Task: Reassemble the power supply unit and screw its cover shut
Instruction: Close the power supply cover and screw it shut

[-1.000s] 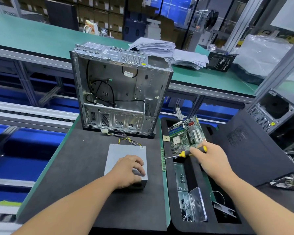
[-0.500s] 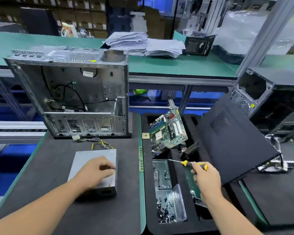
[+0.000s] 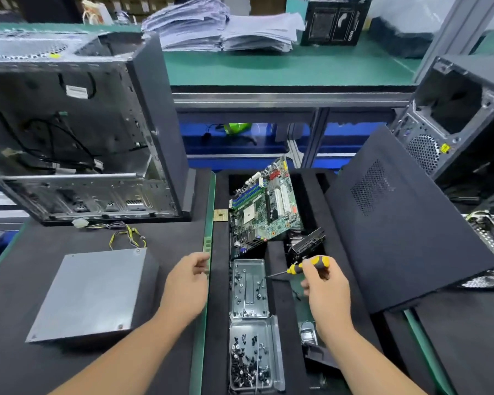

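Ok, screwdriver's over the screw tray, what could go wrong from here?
The screwdriver tip hovers over the clear parts tray, where the screws lie loose; one could drop into the foam slots. The power supply unit sits unheld, since the left hand is off it. The motherboard leans tilted nearby.

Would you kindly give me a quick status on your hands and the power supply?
Left hand open, off the power supply unit. Right hand gripping screwdriver, tip over the screw tray. Unit sits untouched on the mat. Nothing blocking.
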